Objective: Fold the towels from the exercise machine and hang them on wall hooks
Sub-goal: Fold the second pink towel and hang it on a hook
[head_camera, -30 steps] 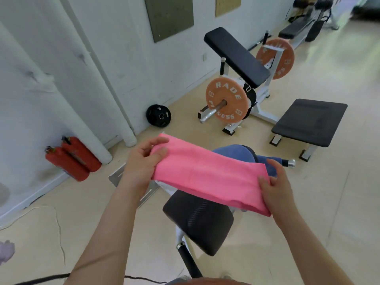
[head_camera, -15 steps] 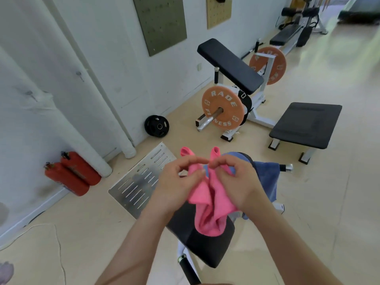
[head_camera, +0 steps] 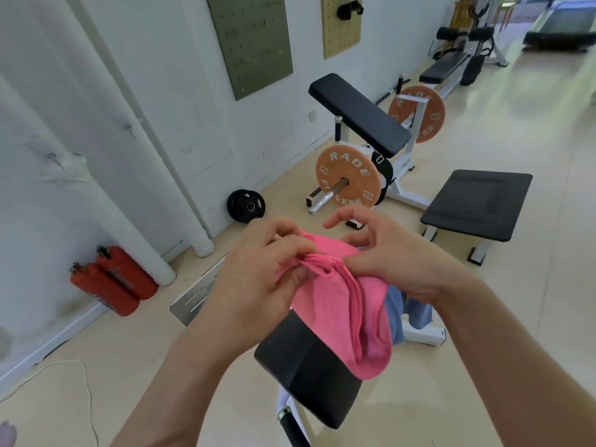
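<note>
A pink towel [head_camera: 348, 317] hangs folded in half in front of me, its doubled top edges bunched between my hands. My left hand [head_camera: 267, 272] grips the gathered top edge with curled fingers. My right hand [head_camera: 393, 256] pinches the same edge from the right with its thumb, the other fingers lifted and spread. The towel's lower fold droops over the black padded seat [head_camera: 306, 366] of the exercise machine. A blue towel [head_camera: 395, 314] lies draped on the machine behind the pink one, mostly hidden.
A bench [head_camera: 358, 114] with orange weight plates [head_camera: 346, 175] stands ahead, a flat black bench [head_camera: 477, 201] to its right. Two red extinguishers [head_camera: 113, 279] and a black plate [head_camera: 245, 206] sit by the wall. Pegboards [head_camera: 251, 40] and small hooks [head_camera: 129, 129] are on the wall.
A second ago the towel was stretched flat between my hands. They came together, folding it in half, and it now hangs bunched from both hands. My view tilted up slightly.
</note>
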The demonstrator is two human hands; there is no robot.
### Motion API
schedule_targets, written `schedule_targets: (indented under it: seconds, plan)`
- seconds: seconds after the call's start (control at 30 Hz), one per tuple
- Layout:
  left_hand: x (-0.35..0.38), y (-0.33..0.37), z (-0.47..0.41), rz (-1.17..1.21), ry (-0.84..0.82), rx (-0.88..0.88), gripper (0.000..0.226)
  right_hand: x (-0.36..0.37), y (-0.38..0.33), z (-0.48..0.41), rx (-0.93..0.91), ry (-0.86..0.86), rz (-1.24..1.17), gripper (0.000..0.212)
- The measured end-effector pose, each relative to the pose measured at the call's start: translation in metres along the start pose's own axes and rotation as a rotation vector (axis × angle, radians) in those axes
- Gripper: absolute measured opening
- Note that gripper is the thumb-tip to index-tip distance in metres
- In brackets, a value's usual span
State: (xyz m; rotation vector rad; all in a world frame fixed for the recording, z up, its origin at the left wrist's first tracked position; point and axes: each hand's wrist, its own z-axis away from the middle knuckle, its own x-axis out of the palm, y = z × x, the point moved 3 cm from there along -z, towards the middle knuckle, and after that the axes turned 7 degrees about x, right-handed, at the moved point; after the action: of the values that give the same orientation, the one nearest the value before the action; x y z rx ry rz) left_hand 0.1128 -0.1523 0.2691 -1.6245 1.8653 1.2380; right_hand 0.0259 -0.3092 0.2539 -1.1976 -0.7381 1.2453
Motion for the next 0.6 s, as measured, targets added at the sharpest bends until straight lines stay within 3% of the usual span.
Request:
schedule_targets:
  seconds: [0.17, 0.33, 0.5, 0.6]
  plan:
    - [-0.014, 0.012, -0.002, 0.239, -0.155, -0.072, 0.021, -0.001, -0.028, 0.001, -0.109, 0.047, 0.212, 0.047]
    - [-0.015, 0.005, 0.000, -0.003, -0.084, 0.002, 0.028, 0.006, -0.042, 0.003, -0.168, -0.030, 0.323, 0.041]
    - [-0.017, -0.002, 0.003, 0.121, -0.183, -0.159, 0.033, 0.008, -0.050, 0.005, -0.296, 0.019, 0.398, 0.046]
    - [-0.020, -0.002, 0.001, 0.176, -0.191, -0.179, 0.032, 0.010, -0.049, 0.004, -0.364, 0.024, 0.379, 0.030]
